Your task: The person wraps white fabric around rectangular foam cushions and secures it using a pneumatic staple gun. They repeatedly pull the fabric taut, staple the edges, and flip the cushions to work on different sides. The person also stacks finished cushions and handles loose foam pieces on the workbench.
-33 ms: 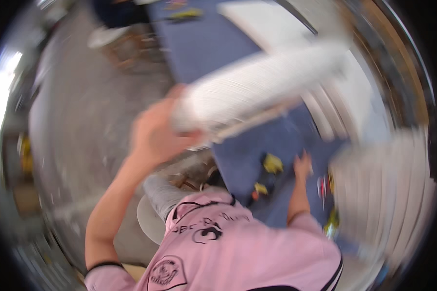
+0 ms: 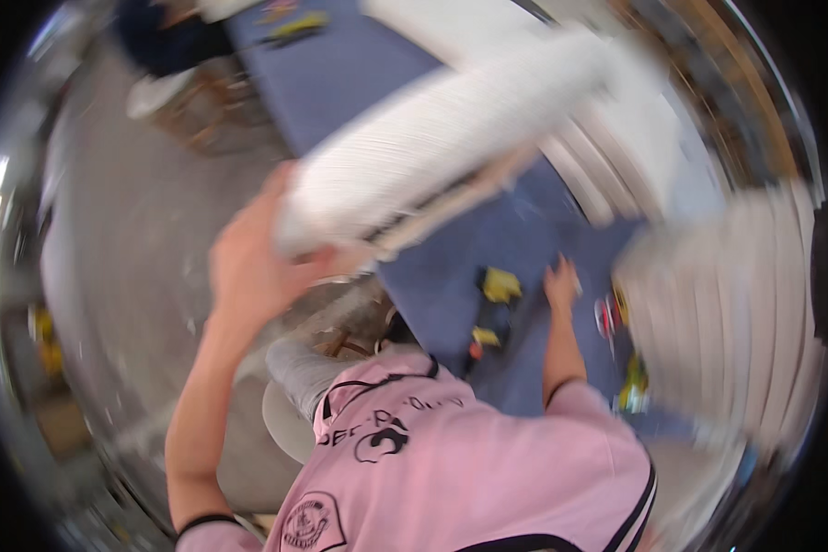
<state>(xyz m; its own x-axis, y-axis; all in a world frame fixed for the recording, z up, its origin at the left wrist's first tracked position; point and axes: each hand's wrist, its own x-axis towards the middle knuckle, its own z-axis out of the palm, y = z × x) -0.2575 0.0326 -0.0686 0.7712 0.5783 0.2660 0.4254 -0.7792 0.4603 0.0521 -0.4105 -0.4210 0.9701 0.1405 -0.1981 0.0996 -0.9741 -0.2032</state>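
The picture is blurred by motion. My left hand [image 2: 248, 267] is raised and grips the near end of a long white ribbed object [image 2: 451, 129] with a pale wooden strip along its underside. It slants up to the right over the blue table [image 2: 359, 74]. My right hand [image 2: 561, 281] lies on the blue surface with nothing in it. Just left of that hand are a yellow object [image 2: 500, 285] and a smaller yellow-orange piece [image 2: 483, 339]. A small red thing [image 2: 607, 317] lies just right of it.
A large white slatted panel [image 2: 727, 313] fills the right side, with more white slats [image 2: 607, 175] behind. Grey floor [image 2: 129, 230] lies to the left. A pale round seat [image 2: 285, 423] is under me. Another person in dark clothes [image 2: 166, 41] is at the far top left.
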